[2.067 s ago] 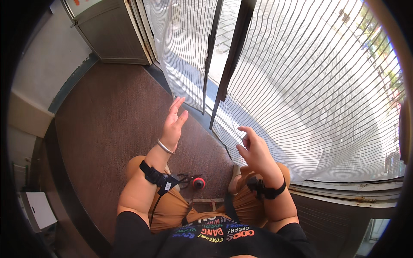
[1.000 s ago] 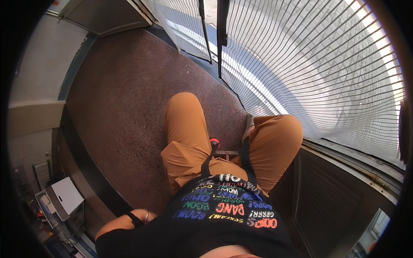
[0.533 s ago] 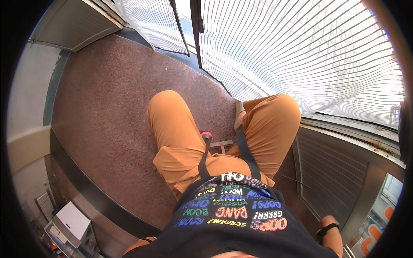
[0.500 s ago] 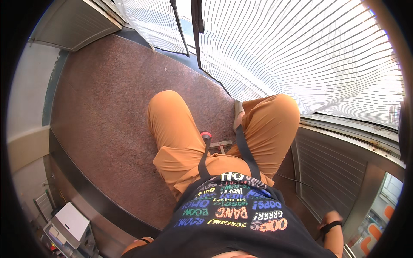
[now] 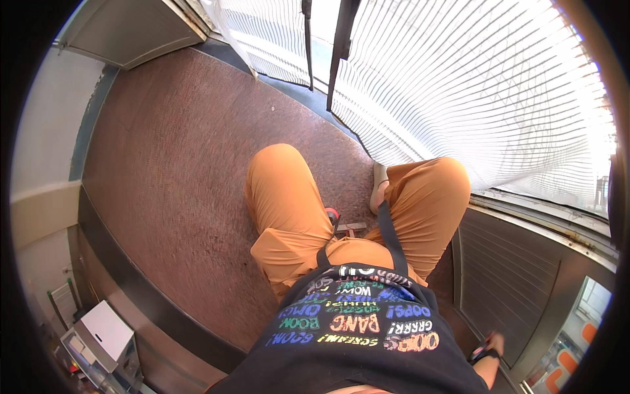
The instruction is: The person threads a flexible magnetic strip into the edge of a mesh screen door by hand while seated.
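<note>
R hand (image 5: pixel 495 343) nr grey panel (image 5: pixel 508 289); L hand not seen.
R grip blurred, can't be told; panel judged stiff, prob. heavy, best held by edge.

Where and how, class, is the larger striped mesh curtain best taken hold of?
I'd suggest pinching the larger striped mesh curtain by its dark edge strip, coming from the left, through the gap beside the smaller curtain. That strip hangs as a narrow band along the opening, likely easier to hold than the broad, rippled mesh.
</note>
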{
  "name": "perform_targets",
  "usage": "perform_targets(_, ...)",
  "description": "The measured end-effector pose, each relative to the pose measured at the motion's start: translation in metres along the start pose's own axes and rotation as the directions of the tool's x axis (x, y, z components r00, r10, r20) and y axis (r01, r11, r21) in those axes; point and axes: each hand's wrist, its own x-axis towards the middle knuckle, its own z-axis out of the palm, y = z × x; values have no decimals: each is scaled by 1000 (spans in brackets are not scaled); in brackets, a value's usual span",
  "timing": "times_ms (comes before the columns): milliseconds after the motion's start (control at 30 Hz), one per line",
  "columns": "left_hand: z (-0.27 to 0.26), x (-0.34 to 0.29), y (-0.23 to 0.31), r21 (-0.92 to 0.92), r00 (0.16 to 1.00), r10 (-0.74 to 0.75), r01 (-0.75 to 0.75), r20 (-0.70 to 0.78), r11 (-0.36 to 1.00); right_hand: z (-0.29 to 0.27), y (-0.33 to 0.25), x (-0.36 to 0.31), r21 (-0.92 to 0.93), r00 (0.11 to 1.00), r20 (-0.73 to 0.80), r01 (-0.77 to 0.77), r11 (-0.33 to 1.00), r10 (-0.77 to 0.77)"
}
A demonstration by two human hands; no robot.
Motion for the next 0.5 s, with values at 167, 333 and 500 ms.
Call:
perform_targets(167, 5, -18, -40, 106, 993, -114, 113, 4, 988, 30, 75, -39, -285, 955, 71, -259, 923, 289)
perform_targets(333, -50, -26, -57, 496, 976, -216, 192, -11, 847, -52, 0, -25, -374, 999, 26, 49, 926, -42)
perform_targets(500, -180, -46, 109, 891, 976, 217, -88, -12, 445, -126, -218, -48, -453, 643, 132, 716, 531, -755)
